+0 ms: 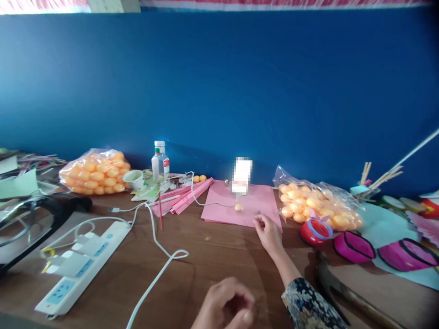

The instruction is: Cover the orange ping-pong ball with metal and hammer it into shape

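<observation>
Pink paper (222, 194) lies flat on the brown counter (219, 256) in front of us, close to the foot of the blue wall (219, 82). We see its long axis running from left to right, roughly along the wall; the near edge slants a little, its right corner sitting closer to us than its left.

Our right hand (263, 223) reaches in over the paper's right part, the thumb and forefinger drawn together and the tips pointing away to the left. We cannot tell whether they pinch anything. Our left hand (246, 307), blurred, is nearer to us, palm turned to the right and fingers curled round towards the thumb; we cannot tell whether it grips something.

On the paper sits a small orange ball (239, 207), left of our right fingertips, with the end of a thin white cable (211, 204) just beside it. Behind the ball stands a pixelated white object (242, 176), upright, its long axis vertical. To the right of the paper we have a clear bag of orange balls (302, 201); to its left lie folded pink strips (194, 196), angled away from us towards the right.
</observation>
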`<action>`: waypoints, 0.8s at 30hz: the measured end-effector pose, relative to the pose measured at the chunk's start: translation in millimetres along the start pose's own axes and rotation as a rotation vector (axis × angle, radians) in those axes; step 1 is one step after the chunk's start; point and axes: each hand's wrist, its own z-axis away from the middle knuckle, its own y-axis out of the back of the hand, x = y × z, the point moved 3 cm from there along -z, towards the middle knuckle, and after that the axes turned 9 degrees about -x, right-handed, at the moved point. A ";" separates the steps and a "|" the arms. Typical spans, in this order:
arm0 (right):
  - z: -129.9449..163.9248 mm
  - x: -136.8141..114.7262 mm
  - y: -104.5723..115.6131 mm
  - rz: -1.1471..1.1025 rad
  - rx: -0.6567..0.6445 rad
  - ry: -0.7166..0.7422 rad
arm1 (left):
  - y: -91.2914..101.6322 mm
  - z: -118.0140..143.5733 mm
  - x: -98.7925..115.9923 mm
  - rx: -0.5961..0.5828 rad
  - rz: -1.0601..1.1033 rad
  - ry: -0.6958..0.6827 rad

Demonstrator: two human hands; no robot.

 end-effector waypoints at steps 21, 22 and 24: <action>-0.3 -4.2 2.9 -0.011 -0.011 -0.028 | 106.5 -116.2 -74.2 0.487 -0.288 0.142; -0.1 -4.4 3.1 -0.015 -0.009 -0.024 | 101.5 -116.4 -75.5 0.481 -0.311 0.139; 0.0 -4.5 3.2 -0.013 -0.006 -0.026 | 85.4 -121.8 -76.5 0.424 -0.344 0.112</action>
